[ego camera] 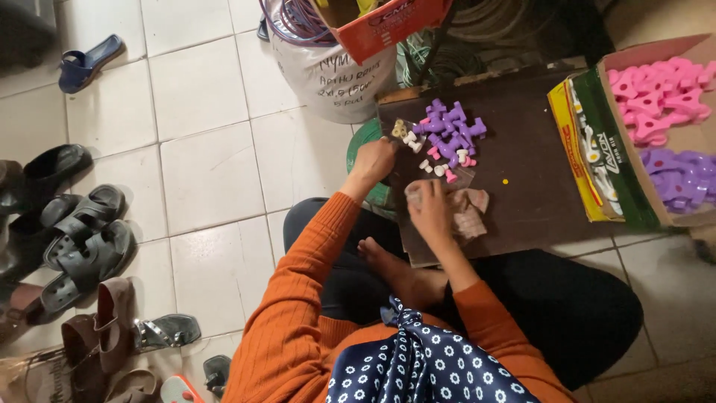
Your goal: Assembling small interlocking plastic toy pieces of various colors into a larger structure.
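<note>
I sit on the floor in an orange sweater, facing a dark board (522, 172). A heap of purple plastic pieces (450, 129) lies on it, with small white and pink parts (440, 166) beside the heap. My left hand (373, 159) rests at the board's left edge, fingers curled near the small white parts; what it holds is hidden. My right hand (430, 209) is closed on something small and pale over a pinkish cloth (470, 213).
An open cardboard box (597, 157) at the right holds pink pieces (660, 89) and purple pieces (679, 179). A white sack (335, 82) and another carton stand behind the board. Several sandals and shoes (82, 254) line the tiled floor at the left.
</note>
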